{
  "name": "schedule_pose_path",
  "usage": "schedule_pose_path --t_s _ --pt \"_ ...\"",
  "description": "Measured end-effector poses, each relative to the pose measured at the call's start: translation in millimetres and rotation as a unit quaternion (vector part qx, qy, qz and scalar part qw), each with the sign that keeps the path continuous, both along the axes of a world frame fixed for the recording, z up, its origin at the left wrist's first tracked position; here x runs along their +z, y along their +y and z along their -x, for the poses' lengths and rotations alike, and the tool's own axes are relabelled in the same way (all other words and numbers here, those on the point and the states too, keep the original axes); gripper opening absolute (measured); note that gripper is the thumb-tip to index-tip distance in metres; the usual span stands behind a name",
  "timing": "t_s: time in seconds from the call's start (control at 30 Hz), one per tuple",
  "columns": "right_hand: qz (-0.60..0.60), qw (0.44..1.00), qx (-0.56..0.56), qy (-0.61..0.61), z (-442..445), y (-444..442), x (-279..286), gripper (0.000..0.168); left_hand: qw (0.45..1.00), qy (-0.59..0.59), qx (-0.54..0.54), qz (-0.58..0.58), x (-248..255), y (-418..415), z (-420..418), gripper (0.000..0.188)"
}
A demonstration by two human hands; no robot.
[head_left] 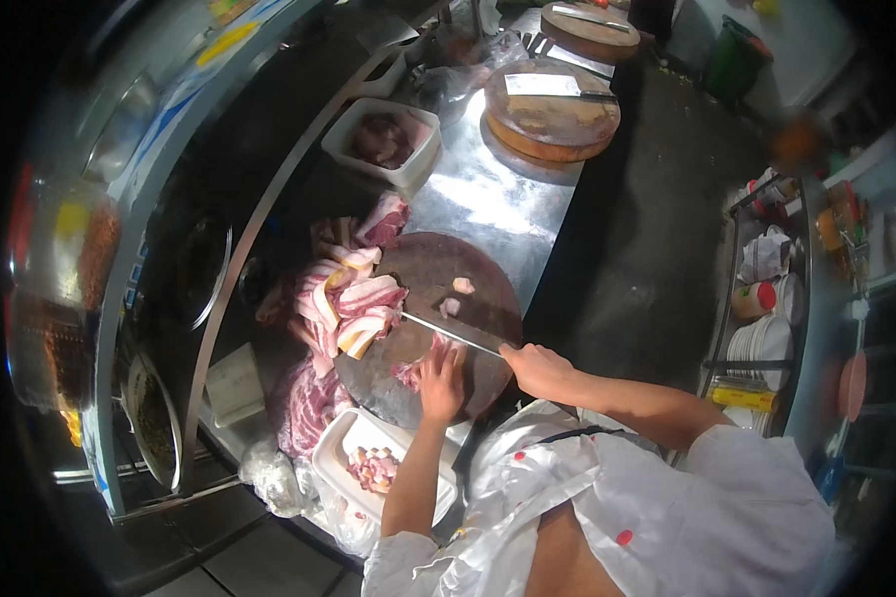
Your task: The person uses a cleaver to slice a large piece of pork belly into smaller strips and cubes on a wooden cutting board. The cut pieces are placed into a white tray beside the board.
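My right hand point(539, 371) grips a cleaver point(455, 333), its blade reaching left across the round wooden chopping block point(418, 261). Below the blade, my left hand point(442, 380) presses on a piece of raw meat point(409, 374), partly hidden by the fingers. Two small cut pieces of meat point(449, 307) lie beyond the blade. Strips of raw pork belly point(343, 298) are heaped at the block's left edge, beside a large marbled slab of meat point(310, 403). Nearer my body, a white plastic tray point(334, 440) contains diced meat point(374, 469); my left forearm passes over its right part.
A white tub point(418, 160) of raw meat stands farther up the steel counter point(493, 201). Beyond it are two more round chopping blocks point(552, 142), each with a cleaver on top. A metal shelf frame point(265, 201) borders the left side; a dish rack point(750, 365) stands right.
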State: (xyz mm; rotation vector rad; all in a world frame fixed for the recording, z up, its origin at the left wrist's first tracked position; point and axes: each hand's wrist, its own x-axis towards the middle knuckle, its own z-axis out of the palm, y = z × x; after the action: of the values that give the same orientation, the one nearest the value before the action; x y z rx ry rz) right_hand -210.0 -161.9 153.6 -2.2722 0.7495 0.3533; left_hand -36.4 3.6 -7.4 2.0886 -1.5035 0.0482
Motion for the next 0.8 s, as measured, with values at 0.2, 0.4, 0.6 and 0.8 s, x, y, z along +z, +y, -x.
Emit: schedule_pose_path --t_s 0.2,0.4,0.6,0.8 --pt "-0.013 0.999 0.041 0.027 20.0 22.1 12.1 0.023 0.996 0.003 0.008 -0.091 -17.0 5.1 -2.1 0.036" --pt "-0.030 0.999 0.026 0.012 9.9 24.0 7.1 0.023 0.997 -0.030 0.010 -0.071 -11.1 2.8 -3.3 0.033" --pt "-0.015 0.999 0.002 -0.052 -25.5 30.7 -49.3 0.028 0.998 -0.017 -0.003 -0.065 -10.1 0.9 -5.5 0.028" --pt "-0.056 0.998 0.000 0.029 51.6 24.5 -19.7 0.026 1.000 -0.009 0.009 -0.025 -7.7 2.9 -3.0 0.025"
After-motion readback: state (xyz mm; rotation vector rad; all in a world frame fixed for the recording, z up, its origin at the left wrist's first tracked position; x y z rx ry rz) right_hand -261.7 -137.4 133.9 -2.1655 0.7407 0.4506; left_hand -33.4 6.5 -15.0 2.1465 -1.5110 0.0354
